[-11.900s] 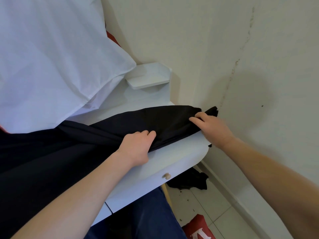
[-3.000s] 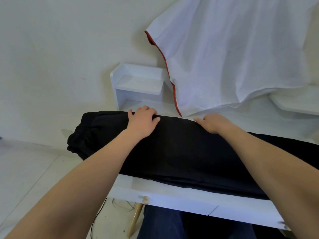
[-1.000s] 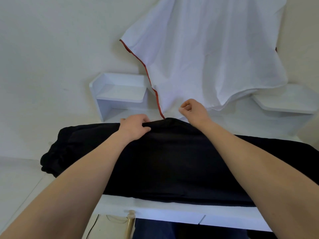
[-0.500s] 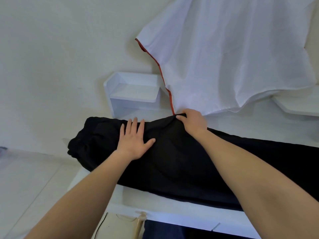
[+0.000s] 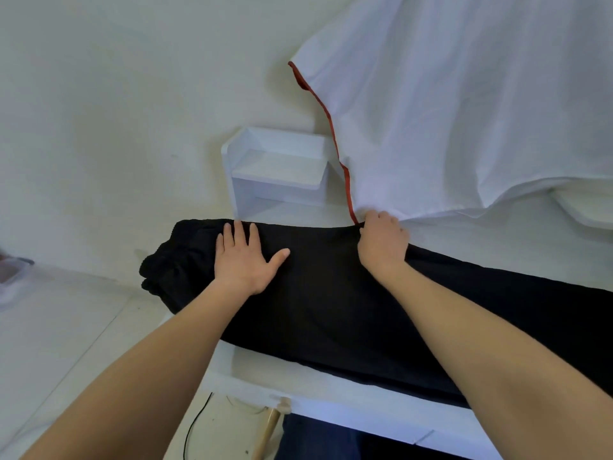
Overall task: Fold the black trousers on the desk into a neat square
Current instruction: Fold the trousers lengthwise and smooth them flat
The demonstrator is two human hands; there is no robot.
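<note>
The black trousers (image 5: 331, 303) lie as a long folded band across the white desk (image 5: 331, 403), running from the left edge out of view to the right. Their bunched waistband end hangs over the desk's left side. My left hand (image 5: 245, 260) presses flat on the cloth near that end, fingers spread. At the far edge of the trousers my right hand (image 5: 381, 242) is closed, pinching the black fabric, right below the hem of a white cloth.
A white cloth with a red edge (image 5: 464, 111) hangs down the wall behind the desk and touches its top. A small white shelf unit (image 5: 278, 174) stands at the back left. Below the desk front are a wooden leg (image 5: 268, 429) and a black cable (image 5: 195, 423).
My left hand has slid a little left and stays flat on the trousers. My right hand keeps its pinch on the far edge, which now lies flatter on the desk.
</note>
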